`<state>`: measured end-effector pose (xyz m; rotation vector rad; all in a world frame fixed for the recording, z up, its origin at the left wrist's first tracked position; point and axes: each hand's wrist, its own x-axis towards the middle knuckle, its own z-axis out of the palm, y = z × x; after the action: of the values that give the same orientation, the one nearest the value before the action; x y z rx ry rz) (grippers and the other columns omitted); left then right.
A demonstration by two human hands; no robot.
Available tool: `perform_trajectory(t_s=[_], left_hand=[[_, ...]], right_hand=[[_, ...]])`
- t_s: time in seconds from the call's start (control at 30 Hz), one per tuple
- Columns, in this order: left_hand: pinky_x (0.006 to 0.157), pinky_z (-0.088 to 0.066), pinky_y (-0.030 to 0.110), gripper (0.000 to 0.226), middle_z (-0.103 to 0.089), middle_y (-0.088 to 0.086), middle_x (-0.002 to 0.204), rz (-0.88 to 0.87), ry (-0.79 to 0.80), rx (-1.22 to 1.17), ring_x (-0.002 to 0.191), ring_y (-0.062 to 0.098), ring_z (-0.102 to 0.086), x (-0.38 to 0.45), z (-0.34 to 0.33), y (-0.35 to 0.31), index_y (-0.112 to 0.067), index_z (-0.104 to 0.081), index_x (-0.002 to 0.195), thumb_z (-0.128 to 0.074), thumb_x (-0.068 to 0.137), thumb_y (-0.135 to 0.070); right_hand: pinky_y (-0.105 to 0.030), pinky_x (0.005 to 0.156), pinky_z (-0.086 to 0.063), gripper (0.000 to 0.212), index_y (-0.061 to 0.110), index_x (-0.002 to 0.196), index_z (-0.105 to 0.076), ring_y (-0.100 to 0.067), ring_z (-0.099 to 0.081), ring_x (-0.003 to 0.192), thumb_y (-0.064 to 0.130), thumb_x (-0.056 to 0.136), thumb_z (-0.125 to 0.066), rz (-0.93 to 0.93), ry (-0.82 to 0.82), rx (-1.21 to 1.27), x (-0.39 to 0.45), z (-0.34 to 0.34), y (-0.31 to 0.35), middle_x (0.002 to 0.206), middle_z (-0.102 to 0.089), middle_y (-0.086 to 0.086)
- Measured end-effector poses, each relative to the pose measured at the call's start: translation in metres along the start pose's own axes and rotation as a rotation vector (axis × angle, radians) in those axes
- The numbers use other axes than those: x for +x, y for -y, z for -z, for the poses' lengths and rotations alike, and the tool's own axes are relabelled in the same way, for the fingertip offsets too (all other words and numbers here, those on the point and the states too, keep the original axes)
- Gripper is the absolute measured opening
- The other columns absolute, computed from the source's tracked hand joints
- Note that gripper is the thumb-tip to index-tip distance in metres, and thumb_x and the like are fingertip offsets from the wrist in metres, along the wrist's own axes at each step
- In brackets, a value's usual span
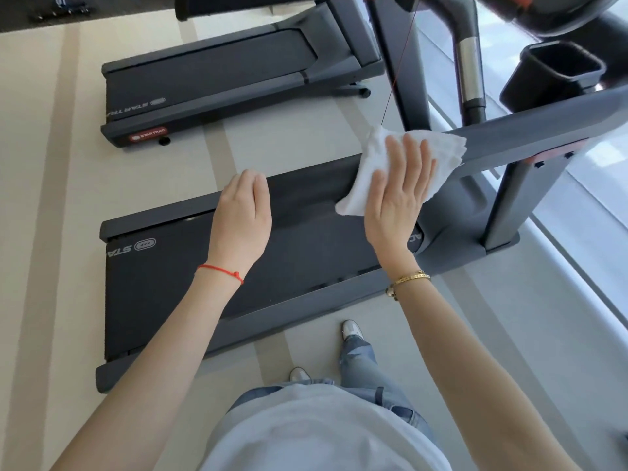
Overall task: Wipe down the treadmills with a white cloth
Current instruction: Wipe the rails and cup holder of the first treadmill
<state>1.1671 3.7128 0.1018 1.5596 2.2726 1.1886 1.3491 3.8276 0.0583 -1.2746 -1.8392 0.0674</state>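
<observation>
shirt [316,433]: white, lowest in view, below both hands
right hand [399,195]: fingers straight and together, pressing white cloth [380,154] flat onto near treadmill's handrail [530,137]
left hand [243,212]: left of cloth, fingers bent, holding nothing, over treadmill belt [170,283]
second treadmill [221,69]: beyond, well apart

Cloth [384,164] on near treadmill [170,287] handrail [543,130], second treadmill [210,76] behind

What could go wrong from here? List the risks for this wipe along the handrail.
1. The white cloth lies under the flat right hand at the handrail end; ungripped, it could slip off.
2. The thin red cord hanging just above the cloth might snag.
3. The left hand hovers unbraced, offering no support.
</observation>
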Motion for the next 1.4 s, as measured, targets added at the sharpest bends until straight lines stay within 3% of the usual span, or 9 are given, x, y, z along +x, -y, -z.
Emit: perform_trajectory(t_s=[0.1, 0.33, 0.57, 0.7, 0.83, 1.03, 1.13, 1.27, 1.4], left_hand=[[0.070, -0.025, 0.024, 0.029, -0.037, -0.003, 0.073, -0.001, -0.001, 0.020, 0.075, 0.022, -0.037, 0.000, -0.001, 0.000, -0.008, -0.038, 0.080, -0.027, 0.105, -0.016], [0.067, -0.025, 0.024, 0.030, -0.035, -0.003, 0.072, 0.010, 0.010, 0.019, 0.073, 0.021, -0.037, 0.000, 0.000, 0.000, -0.008, -0.037, 0.078, -0.028, 0.105, -0.016], [0.072, -0.035, 0.032, 0.029, -0.048, 0.004, 0.081, 0.015, 0.017, 0.031, 0.081, 0.025, -0.045, -0.001, 0.000, -0.002, -0.006, -0.046, 0.088, -0.027, 0.106, -0.020], [0.079, -0.044, 0.039, 0.032, -0.058, 0.009, 0.092, -0.031, 0.020, 0.065, 0.089, 0.026, -0.053, -0.001, 0.002, -0.002, -0.005, -0.056, 0.101, -0.028, 0.106, -0.021], [0.077, -0.047, 0.038, 0.030, -0.061, 0.007, 0.092, -0.109, -0.052, 0.137, 0.087, 0.026, -0.057, 0.001, 0.003, -0.007, -0.005, -0.063, 0.101, -0.036, 0.104, -0.018], [0.085, -0.046, 0.038, 0.028, -0.067, 0.004, 0.096, -0.173, -0.075, 0.241, 0.088, 0.026, -0.059, 0.007, -0.013, -0.023, -0.010, -0.066, 0.102, -0.043, 0.101, -0.026], [0.089, -0.045, 0.037, 0.026, -0.070, 0.003, 0.095, -0.215, -0.126, 0.288, 0.088, 0.026, -0.061, 0.009, -0.024, -0.035, -0.011, -0.068, 0.101, -0.049, 0.099, -0.028], [0.074, -0.051, 0.037, 0.023, -0.070, 0.002, 0.094, -0.202, -0.147, 0.248, 0.088, 0.024, -0.063, 0.019, -0.040, -0.059, -0.011, -0.070, 0.099, -0.053, 0.097, -0.026], [0.064, -0.049, 0.027, 0.021, -0.070, 0.000, 0.088, -0.197, -0.171, 0.229, 0.083, 0.019, -0.063, 0.032, -0.059, -0.086, -0.012, -0.069, 0.093, -0.052, 0.096, -0.024]], right_hand=[[-0.050, 0.122, -0.002, 0.054, 0.008, 0.152, -0.027, -0.030, -0.005, 0.150, 0.035, 0.105, -0.020, -0.021, 0.019, 0.020, -0.006, -0.005, 0.012, 0.160, -0.021, -0.014], [-0.045, 0.123, -0.004, 0.051, 0.014, 0.149, -0.034, -0.030, -0.016, 0.148, 0.038, 0.105, -0.026, 0.329, 0.111, 0.048, -0.031, -0.015, 0.030, 0.156, -0.029, -0.012], [-0.048, 0.122, -0.009, 0.042, 0.014, 0.134, -0.056, -0.031, -0.027, 0.144, 0.030, 0.104, -0.032, -0.057, -0.115, 0.072, 0.007, -0.010, 0.020, 0.145, -0.047, -0.009], [-0.050, 0.121, -0.013, 0.045, 0.015, 0.136, -0.056, -0.035, -0.033, 0.141, 0.033, 0.104, -0.031, 0.203, -0.015, 0.084, -0.023, -0.022, 0.051, 0.143, -0.049, -0.014], [-0.046, 0.120, -0.019, 0.045, 0.016, 0.139, -0.054, -0.032, -0.037, 0.140, 0.035, 0.103, -0.036, 0.426, 0.011, 0.015, -0.009, -0.016, 0.018, 0.143, -0.051, -0.012], [-0.048, 0.121, -0.015, 0.048, 0.010, 0.133, -0.057, -0.037, -0.037, 0.137, 0.034, 0.103, -0.028, 0.146, -0.133, -0.025, 0.016, -0.009, -0.014, 0.139, -0.052, -0.014], [-0.052, 0.119, -0.017, 0.045, 0.012, 0.134, -0.057, -0.039, -0.038, 0.136, 0.032, 0.103, -0.031, 0.213, -0.127, -0.015, 0.011, -0.013, -0.009, 0.138, -0.053, -0.015], [-0.050, 0.111, -0.035, 0.045, 0.013, 0.132, -0.059, -0.035, -0.050, 0.127, 0.035, 0.101, -0.035, 0.569, -0.110, -0.054, 0.031, -0.007, -0.046, 0.130, -0.061, -0.016], [-0.050, 0.107, -0.039, 0.048, 0.011, 0.125, -0.065, -0.035, -0.052, 0.123, 0.035, 0.101, -0.031, 0.488, -0.214, -0.069, 0.058, 0.002, -0.094, 0.123, -0.064, -0.016]])
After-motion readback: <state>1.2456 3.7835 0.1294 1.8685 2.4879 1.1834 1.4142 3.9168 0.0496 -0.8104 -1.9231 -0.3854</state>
